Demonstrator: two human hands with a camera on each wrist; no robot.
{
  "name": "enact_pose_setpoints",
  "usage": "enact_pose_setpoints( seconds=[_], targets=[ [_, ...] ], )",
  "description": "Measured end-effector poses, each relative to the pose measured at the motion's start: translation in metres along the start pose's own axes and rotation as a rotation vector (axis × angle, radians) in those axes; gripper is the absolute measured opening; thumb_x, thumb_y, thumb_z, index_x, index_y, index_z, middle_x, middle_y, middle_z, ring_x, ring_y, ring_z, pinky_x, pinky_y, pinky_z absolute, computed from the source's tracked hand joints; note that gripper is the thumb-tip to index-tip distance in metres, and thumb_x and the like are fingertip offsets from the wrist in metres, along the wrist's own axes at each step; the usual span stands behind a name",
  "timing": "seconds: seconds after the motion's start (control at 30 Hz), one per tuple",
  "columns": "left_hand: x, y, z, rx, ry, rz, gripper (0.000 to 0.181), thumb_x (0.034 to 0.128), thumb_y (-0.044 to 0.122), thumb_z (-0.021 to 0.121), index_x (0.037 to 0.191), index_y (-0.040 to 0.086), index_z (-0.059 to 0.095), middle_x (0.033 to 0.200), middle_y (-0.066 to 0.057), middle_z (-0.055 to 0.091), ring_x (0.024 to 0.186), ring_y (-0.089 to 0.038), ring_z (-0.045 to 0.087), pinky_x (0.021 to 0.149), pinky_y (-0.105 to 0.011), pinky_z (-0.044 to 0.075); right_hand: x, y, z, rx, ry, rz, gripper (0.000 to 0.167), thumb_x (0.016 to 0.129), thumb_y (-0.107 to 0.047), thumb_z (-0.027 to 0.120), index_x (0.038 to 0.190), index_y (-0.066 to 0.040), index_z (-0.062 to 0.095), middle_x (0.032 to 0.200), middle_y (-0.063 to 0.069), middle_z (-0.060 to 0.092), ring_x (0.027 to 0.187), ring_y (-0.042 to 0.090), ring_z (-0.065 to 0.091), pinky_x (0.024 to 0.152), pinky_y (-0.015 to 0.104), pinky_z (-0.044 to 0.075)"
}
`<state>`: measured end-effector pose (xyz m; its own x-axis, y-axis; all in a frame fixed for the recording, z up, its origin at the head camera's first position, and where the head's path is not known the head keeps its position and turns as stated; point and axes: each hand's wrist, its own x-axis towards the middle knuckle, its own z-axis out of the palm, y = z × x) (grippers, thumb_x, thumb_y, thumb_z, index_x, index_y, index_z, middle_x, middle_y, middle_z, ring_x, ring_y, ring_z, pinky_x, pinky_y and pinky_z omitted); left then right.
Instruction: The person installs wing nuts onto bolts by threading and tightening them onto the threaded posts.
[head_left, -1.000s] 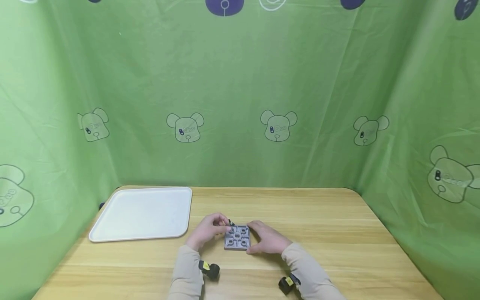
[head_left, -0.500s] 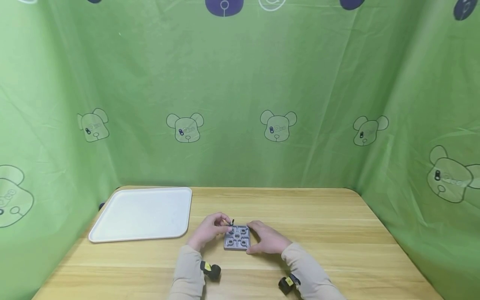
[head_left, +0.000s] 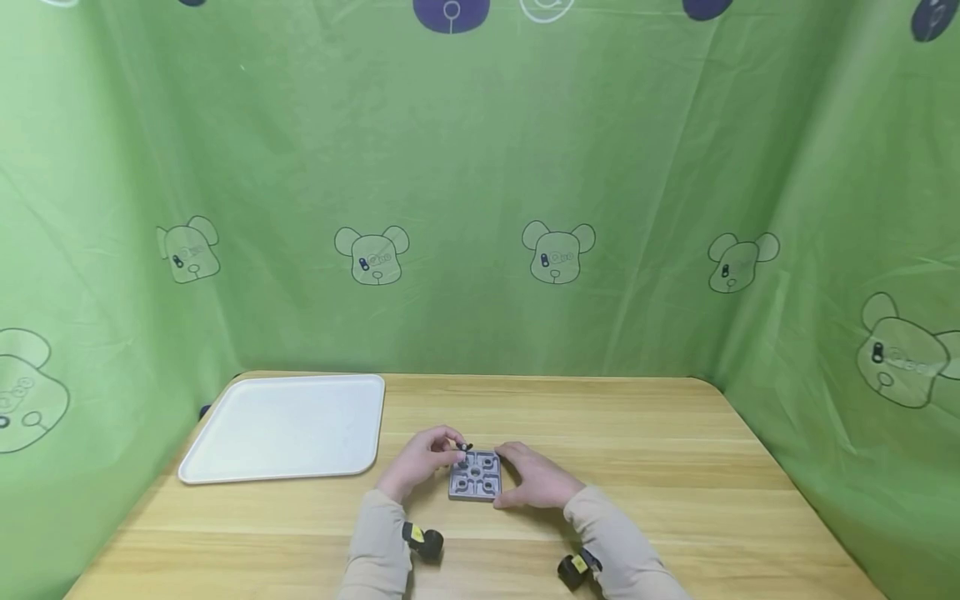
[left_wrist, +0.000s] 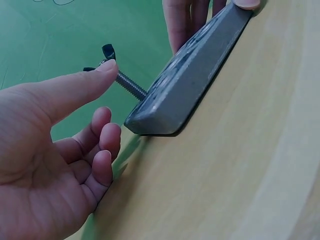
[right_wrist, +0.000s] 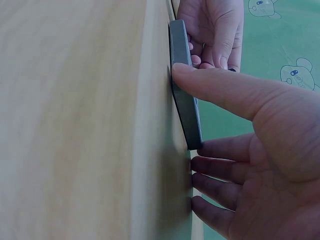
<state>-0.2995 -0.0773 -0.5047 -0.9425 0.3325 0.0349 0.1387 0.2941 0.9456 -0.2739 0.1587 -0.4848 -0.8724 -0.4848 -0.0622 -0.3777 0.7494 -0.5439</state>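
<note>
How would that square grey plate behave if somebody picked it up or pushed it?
The square grey plate probably feels stiff and fairly heavy: its thick side looks like metal. Pushed, it would likely slide rather than roll or tip, being low and lying flat on the table.

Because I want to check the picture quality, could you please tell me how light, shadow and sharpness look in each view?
Head: bright, fairly even light, soft shadow below the right hand; left wrist: dimmer and tilted, but threads on the bolt are readable; right wrist: also tilted, grain of the table soft, blurred shadow beside the metal plate.
</note>
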Motion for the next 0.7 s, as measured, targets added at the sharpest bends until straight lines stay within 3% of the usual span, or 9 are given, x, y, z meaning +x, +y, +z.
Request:
enact_pose_setpoints(
  seconds=[0.5, 0.7],
  targets=[
    [-0.0025, 0.0019, -0.001, -0.004, -0.028, -0.009, 0.024, 0.0896, 0.019, 0.066, 0.112, 0.01, 0.067, 0.087, -0.002, 0.058, 0.079, -0.017, 0.05, 0.067, -0.028, 0.043, 0.0004, 0.001, 0.0006, -0.006, 0.007, -0.004, 0.095, 0.07, -0.038, 0.083, 0.144, 0.001, 0.039, 0.148, 0.022, 0.042, 0.133, 0.042, 0.044, 0.109, 0.06, 0.035],
    [-0.0048, 0.0016, -0.004, -0.056, -0.007, -0.022, 0.029, 0.088, 0.016, 0.068, 0.114, 0.005, 0.061, 0.087, -0.002, 0.056, 0.078, -0.016, 0.051, 0.064, -0.025, 0.043, 0.0003, 0.0001, 0.0004, -0.004, 0.006, -0.003, 0.095, 0.07, -0.038, 0.083, 0.144, 0.001, 0.039, 0.148, 0.022, 0.042, 0.134, 0.042, 0.044, 0.11, 0.059, 0.034]
  ],
)
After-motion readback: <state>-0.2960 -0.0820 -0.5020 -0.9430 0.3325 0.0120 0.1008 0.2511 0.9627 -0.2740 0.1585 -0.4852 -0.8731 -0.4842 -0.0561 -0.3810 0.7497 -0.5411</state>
